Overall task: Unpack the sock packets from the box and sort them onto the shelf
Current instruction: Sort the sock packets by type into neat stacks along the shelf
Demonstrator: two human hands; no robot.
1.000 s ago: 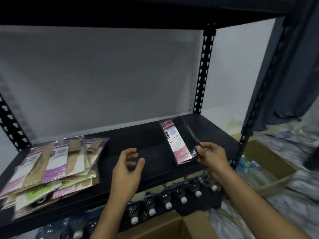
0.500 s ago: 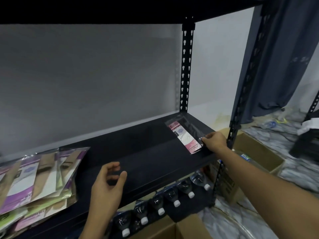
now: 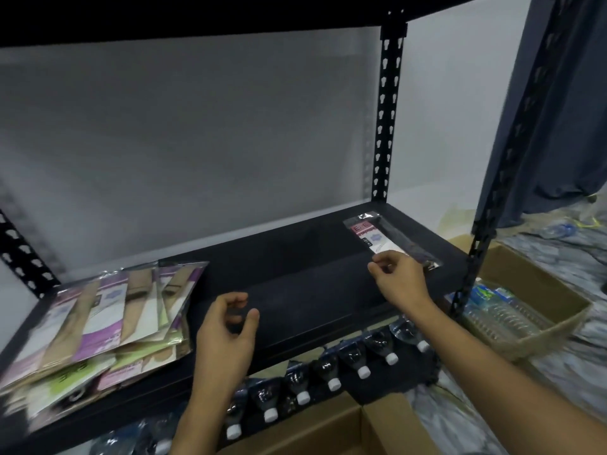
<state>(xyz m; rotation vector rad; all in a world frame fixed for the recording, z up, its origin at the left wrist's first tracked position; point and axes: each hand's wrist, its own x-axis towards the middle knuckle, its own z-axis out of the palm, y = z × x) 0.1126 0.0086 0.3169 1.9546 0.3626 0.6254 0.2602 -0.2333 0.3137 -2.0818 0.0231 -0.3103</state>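
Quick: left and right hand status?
Left hand: open, holding nothing.
Right hand: fingers curled at the packet; whether it grips cannot be told.

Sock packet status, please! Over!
Left hand open, empty. Right hand over sock packet end, grip unclear. Packet flat on shelf. Nothing in the way.

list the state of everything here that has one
clear sock packet with pink label: flat on the black metal shelf, right end
pile of purple, beige and green sock packets: loosely fanned, left end
left hand: loosely curled, empty
right hand: at pink packet's near end, grip unclear
brown cardboard box: flaps open
white-capped plastic bottles: capped, lying below shelf
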